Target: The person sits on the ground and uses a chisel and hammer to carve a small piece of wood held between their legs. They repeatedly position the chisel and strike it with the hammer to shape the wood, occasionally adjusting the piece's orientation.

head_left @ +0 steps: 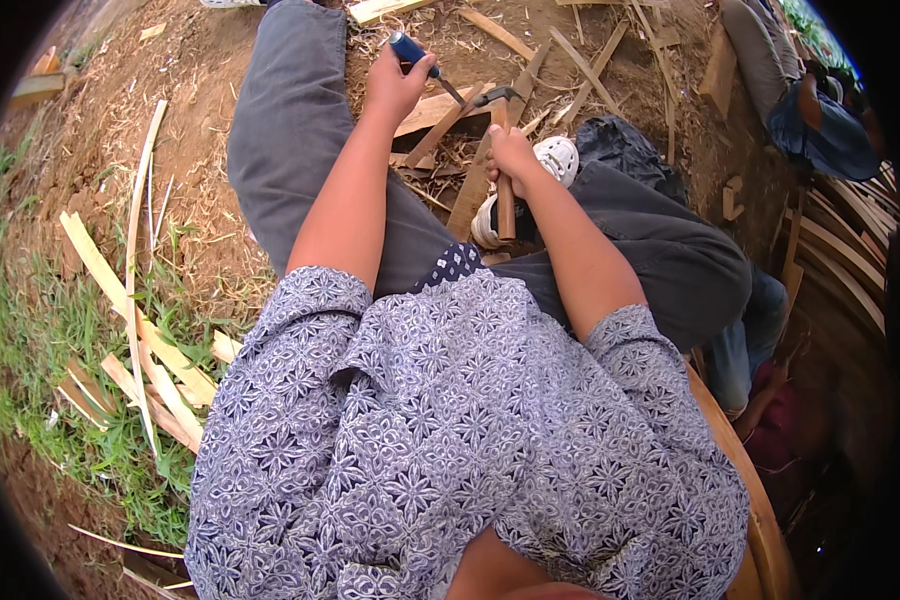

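In the upper middle, my left hand (398, 82) is closed round the handle of a blue-handled chisel (406, 46). Its thin metal shaft slants down to the right, close to a narrow wood strip (435, 135); whether the tip touches the wood I cannot tell. My right hand (511, 155) grips a hammer (505, 210) by its wooden handle. The dark hammer head (496, 96) is just right of the chisel's tip. Under the hammer, a longer board (470, 195) lies slanted between my legs.
My white shoe (557, 158) and a black plastic bag (625, 150) are right of the hammer. Wood strips (595, 70) and shavings litter the ground ahead. More pale strips (135, 310) lie on grass at left. Other people (815, 110) sit along the right edge, beside stacked slats (850, 250).
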The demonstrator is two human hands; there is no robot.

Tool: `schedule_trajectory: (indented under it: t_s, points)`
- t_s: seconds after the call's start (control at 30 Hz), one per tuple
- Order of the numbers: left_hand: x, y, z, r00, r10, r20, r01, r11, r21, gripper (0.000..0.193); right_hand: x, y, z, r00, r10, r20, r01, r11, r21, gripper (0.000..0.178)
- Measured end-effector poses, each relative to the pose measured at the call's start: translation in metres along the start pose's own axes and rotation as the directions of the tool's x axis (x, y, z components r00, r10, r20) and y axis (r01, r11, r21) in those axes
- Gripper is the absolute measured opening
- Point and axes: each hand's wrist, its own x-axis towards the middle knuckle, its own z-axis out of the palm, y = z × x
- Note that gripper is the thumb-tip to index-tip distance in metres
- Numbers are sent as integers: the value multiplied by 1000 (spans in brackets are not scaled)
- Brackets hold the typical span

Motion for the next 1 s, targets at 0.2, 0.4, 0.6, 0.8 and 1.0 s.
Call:
schedule_trajectory:
  t_s: [0.2,0.4,0.6,0.8,1.0]
  points:
    - [-4,-4,4,998,-48,-32,43,989,-143,31,-7,-1,-6,998,-62,-7,62,997,37,27]
    - [-4,-5,0,999,-38,-22,34,988,-153,31,-7,1,-1,988,-132,-76,113,971,-211,39]
    - [1,5,-18,990,73,-121,-67,997,48,28,12,17,-1,926,-369,-81,277,809,-519,42]
    - [3,14,-27,992,97,-80,-104,990,-99,26,18,23,4,970,-222,-98,177,924,-339,41]
    - [-29,66,-19,946,280,162,-280,960,-20,23,-1,8,-1,988,-149,-34,134,954,-270,42]
